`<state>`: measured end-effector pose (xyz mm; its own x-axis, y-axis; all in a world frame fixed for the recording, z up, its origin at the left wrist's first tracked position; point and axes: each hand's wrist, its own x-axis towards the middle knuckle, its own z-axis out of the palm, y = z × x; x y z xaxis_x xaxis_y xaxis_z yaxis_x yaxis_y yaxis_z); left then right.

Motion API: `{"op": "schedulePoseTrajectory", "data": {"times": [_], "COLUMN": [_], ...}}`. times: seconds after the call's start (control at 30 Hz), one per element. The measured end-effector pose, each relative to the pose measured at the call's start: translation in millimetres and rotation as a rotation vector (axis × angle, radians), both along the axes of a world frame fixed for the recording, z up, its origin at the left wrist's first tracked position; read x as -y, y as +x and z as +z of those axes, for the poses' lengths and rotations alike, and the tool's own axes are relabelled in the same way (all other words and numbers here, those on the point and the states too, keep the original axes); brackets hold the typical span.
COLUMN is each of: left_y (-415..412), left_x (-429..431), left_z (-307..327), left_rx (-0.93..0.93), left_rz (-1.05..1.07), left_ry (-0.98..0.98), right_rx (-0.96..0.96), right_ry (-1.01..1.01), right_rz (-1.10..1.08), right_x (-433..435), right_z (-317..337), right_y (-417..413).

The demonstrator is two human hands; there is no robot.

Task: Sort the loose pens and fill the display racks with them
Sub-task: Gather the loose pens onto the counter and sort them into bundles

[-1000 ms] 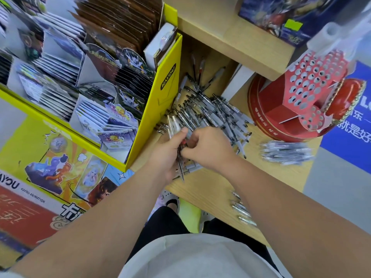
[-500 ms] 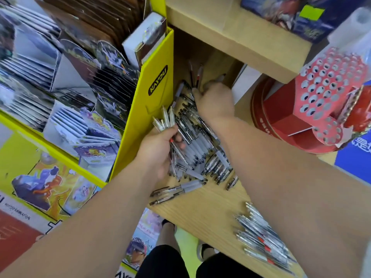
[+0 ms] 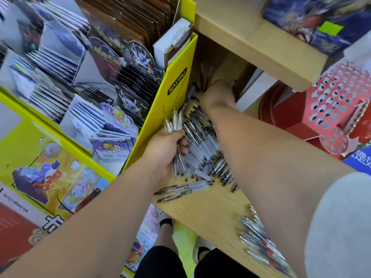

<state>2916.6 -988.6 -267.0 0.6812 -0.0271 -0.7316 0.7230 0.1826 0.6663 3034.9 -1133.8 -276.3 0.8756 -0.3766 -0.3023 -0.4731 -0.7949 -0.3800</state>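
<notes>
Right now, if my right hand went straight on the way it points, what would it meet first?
Probably the few dark pens at the back of the shelf, just beyond your right hand. Depth there is unclear.

Bright, even, diffuse light fills the scene, with no hard glare. The recess under the pale wooden upper shelf (image 3: 261,47) on the far side lies in shadow, which dims the right hand (image 3: 216,95) inside it. Motion blur smears the stacked card packs (image 3: 52,63) in the yellow cardboard display (image 3: 160,113) at left and the clear plastic pens (image 3: 259,243) at near right. Wide-angle distortion bends the edges.
</notes>
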Motion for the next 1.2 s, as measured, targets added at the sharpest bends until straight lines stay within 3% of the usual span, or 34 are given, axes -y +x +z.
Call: {"op": "schedulePoseTrajectory", "data": {"times": [0.4,0.57,0.9,1.2], "left_y": [4.8,3.9,-3.2,-24.7], "left_x": [-5.0,-3.0,4.0,29.0], "left_z": [2.5,3.8,11.4,19.4], "left_rx": [0.037,0.037,0.024,-0.04], "left_rz": [-0.045,-0.028,-0.009,-0.023], "left_ry": [0.027,0.031,0.031,0.025], "right_rx": [0.04,0.094,0.001,0.054], "right_ry": [0.077,0.01,-0.077,0.212], "right_rz": [0.02,0.124,0.261,0.072], "right_x": [3.1,2.3,10.6,47.8], "right_z": [-1.3,-4.3,2.1,19.3], "right_y": [-19.8,-35.4,-40.6,-121.1]}}
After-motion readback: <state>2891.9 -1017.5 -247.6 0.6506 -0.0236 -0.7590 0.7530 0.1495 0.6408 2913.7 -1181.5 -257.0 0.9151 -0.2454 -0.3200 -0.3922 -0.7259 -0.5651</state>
